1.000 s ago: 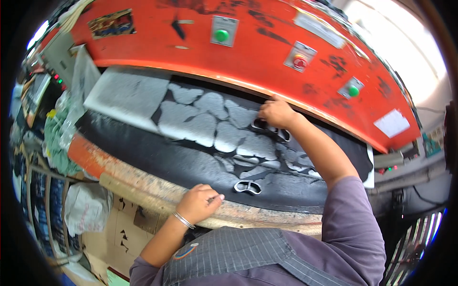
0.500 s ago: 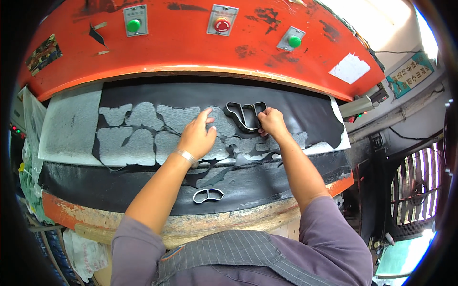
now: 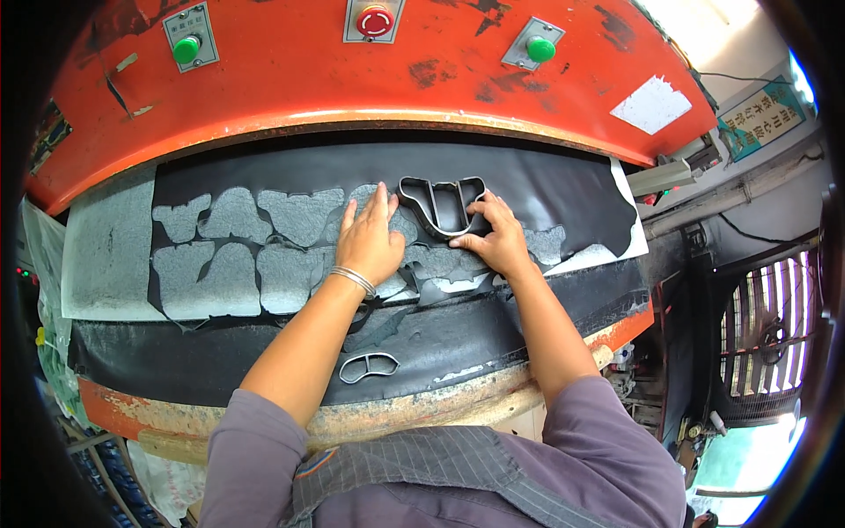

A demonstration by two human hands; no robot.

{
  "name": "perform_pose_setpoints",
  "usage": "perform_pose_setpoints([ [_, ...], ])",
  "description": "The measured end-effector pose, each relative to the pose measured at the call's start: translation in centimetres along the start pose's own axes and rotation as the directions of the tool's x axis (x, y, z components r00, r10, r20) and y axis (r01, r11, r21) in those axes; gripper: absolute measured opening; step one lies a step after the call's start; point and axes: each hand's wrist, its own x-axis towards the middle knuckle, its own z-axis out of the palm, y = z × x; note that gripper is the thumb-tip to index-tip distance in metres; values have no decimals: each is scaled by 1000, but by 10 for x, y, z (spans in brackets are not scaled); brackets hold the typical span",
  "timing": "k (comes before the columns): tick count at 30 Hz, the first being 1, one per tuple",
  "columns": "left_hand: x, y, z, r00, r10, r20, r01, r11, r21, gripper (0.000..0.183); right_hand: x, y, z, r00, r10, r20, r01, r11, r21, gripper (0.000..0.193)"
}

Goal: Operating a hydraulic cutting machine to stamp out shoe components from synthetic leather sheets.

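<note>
Black leather-like sheeting [image 3: 308,169] is laid beneath an open-framed steel cutting die [image 3: 435,209], with several cut-out gaps seen to the die's left. By the right hand [image 3: 502,239] the die is pinched at its right side — thumb at the near edge, fingers against the wall. The left hand [image 3: 371,245] is laid, fingers spread, just left of the die, its wrist ringed by silver bangles [image 3: 354,280]. A smaller two-celled cutter [image 3: 368,365] is set nearer the body, left of the die. Beyond the die, an orange-red press beam [image 3: 264,99] is fitted with green push-buttons [image 3: 540,49].
</note>
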Motion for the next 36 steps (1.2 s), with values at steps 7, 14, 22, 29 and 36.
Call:
perform_pose_setpoints([
  [7, 0, 4, -8, 999, 2, 39, -4, 999, 52, 74, -2, 2, 4, 988, -136, -66, 128, 985, -115, 58],
  [14, -14, 5, -40, 981, -178, -77, 138, 918, -372, 62, 2, -13, -22, 998, -15, -64, 12, 999, -53, 87],
  [22, -34, -25, -221, 361, 315, -878, -50, 946, 319, 25, 64, -49, -116, 805, 32, -593, 234, 900, 368, 29],
  [29, -126, 11, -233, 724, 134, -677, -134, 990, 54, 31, -9, -74, -117, 912, 113, -395, 135, 826, 548, 19],
  [36, -310, 52, -84, 995, -8, -99, -2, 995, -102, 20, -188, -178, -84, 767, -299, 567, 253, 954, 161, 48],
])
